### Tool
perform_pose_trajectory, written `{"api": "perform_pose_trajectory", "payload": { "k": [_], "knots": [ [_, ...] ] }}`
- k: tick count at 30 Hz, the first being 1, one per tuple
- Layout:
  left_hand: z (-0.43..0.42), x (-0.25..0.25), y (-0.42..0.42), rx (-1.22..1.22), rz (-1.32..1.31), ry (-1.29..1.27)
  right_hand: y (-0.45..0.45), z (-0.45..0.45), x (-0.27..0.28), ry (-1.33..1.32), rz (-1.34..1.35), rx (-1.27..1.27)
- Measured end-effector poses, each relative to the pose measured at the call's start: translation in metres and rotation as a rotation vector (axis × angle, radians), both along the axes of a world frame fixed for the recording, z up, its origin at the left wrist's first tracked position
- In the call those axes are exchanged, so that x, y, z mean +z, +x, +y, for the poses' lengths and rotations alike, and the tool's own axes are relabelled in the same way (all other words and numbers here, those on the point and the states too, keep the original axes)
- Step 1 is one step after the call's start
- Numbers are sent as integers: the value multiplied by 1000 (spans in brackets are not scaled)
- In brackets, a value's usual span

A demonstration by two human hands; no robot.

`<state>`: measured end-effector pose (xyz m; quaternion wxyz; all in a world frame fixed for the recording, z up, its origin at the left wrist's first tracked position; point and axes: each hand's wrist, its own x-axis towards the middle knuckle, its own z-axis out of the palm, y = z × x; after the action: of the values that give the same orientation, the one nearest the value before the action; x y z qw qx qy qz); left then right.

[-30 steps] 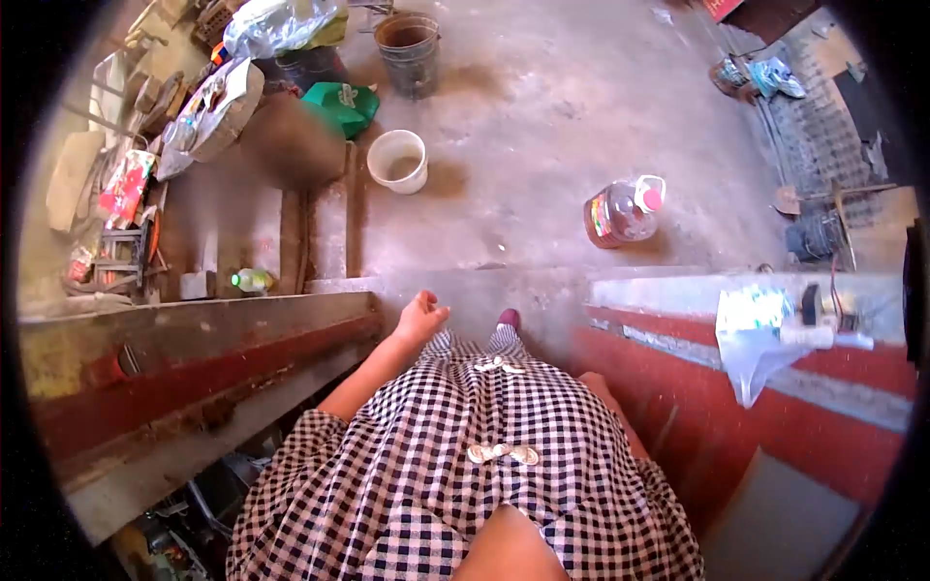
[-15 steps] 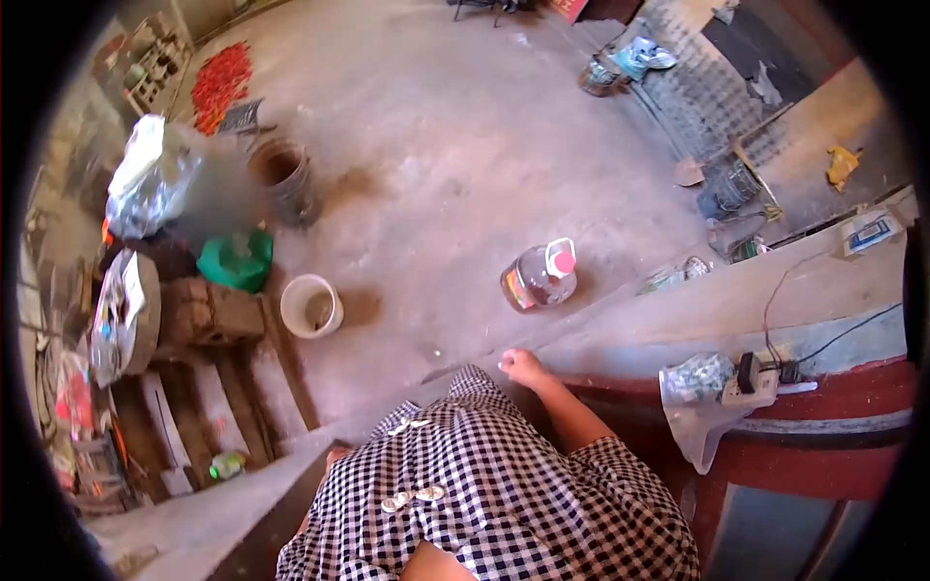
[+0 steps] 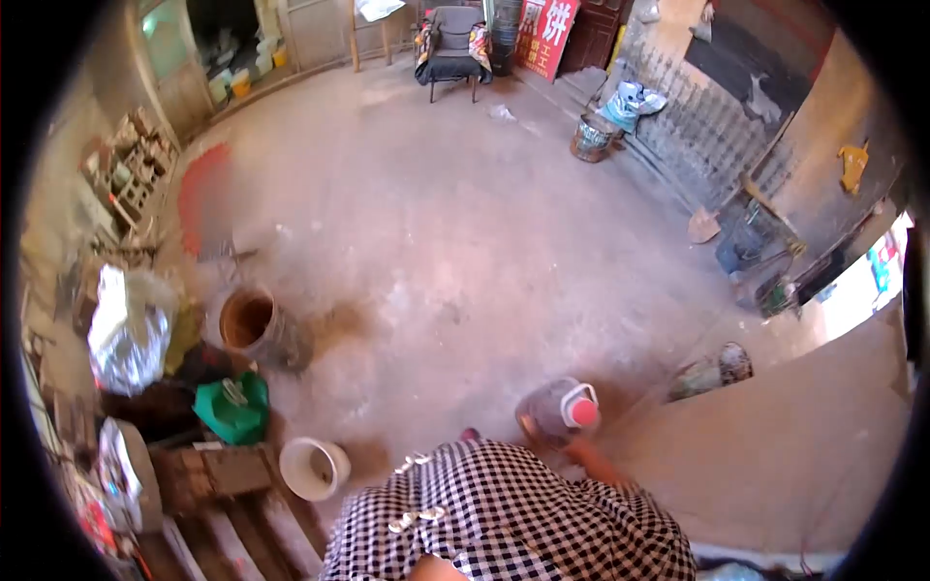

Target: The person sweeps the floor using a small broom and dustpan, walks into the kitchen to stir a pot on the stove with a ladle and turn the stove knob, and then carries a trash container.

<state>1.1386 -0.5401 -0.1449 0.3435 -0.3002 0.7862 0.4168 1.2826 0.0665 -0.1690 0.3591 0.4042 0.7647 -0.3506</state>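
My right hand (image 3: 582,450) is low in the view, close beside a large clear plastic jug (image 3: 547,412) with a red cap and a white handle. The hand is small and blurred, so its fingers do not show clearly, nor whether it touches the jug. Dark liquid seems to fill the jug, which stands on the concrete floor. My left hand is out of sight behind my checked clothing (image 3: 465,504). The tip of a dark red shoe (image 3: 470,435) peeks out ahead of the cloth.
On the left stand a white bucket (image 3: 336,470), a larger dark bucket (image 3: 291,334) and a green bag (image 3: 232,407). A low wall ledge (image 3: 756,455) runs along the right. Farther off are a shovel (image 3: 704,226), a metal bucket (image 3: 591,137) and a chair (image 3: 453,44).
My view has moved forward and tilted up, bringing the chair and red sign into sight. My right hand has come from the step edge to beside the jug.
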Motion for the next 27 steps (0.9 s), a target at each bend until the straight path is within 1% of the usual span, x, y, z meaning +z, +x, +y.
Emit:
{"api": "perform_pose_trajectory", "payload": {
  "k": [3, 5, 6, 7, 8, 9, 10, 12, 13, 14, 15, 16, 17, 18, 19, 20, 21, 22, 23, 24, 26, 27],
  "knots": [
    [46, -35, -75, -349, -19, -132, -158, 51, -23, 107, 110, 178],
    [77, -56, -143, -573, -6, -171, -274, 55, -4, 106, 337, 204],
    [89, -65, -177, -648, 3, -178, -321, 58, 15, 103, 437, 190],
    [104, -72, -209, -732, 16, -196, -366, 49, 36, 243, 736, 165],
    [121, -56, -224, -801, 33, -224, -355, 50, 107, 168, 797, 178],
    [141, -57, -257, -871, 56, -256, -377, 72, 138, 101, 871, 183],
    [146, -67, -292, -946, 69, -277, -401, 84, 142, 133, 903, 144],
    [161, -65, -361, -1058, 86, -307, -404, 95, 165, 182, 965, 50],
    [169, -65, -396, -1108, 87, -334, -400, 102, 167, 265, 837, 1],
    [181, -63, -430, -1143, 87, -340, -377, 105, 160, 366, 716, -48],
    [191, -73, -461, -1141, 102, -330, -353, 110, 144, 453, 587, -96],
    [211, -67, -493, -1128, 122, -321, -303, 115, 110, 517, 483, -116],
    [237, -63, -529, -1032, 104, -250, -253, 119, 75, 575, 373, -133],
    [262, -60, -564, -832, 45, -127, -203, 123, 40, 623, 260, -148],
    [300, -56, -602, -519, -64, 61, -185, 117, 66, 567, 210, -298],
    [349, -45, -637, -360, -107, 172, -171, 111, 98, 520, 159, -448],
    [402, -27, -664, -386, -85, 217, -181, 112, 109, 493, -11, -545],
    [460, 18, -659, -457, 28, 257, -177, 108, 110, 465, -179, -634],
    [507, 46, -645, -524, 148, 300, -164, 102, 90, 420, -150, -690],
    [545, 49, -637, -550, 133, 298, -153, 93, 63, 374, -117, -744],
    [609, 46, -628, -590, 114, 289, -149, 87, 24, 117, -126, -885],
    [633, 27, -624, -640, 13, 325, -154, 80, 9, 146, -66, -922]
  ]
}}
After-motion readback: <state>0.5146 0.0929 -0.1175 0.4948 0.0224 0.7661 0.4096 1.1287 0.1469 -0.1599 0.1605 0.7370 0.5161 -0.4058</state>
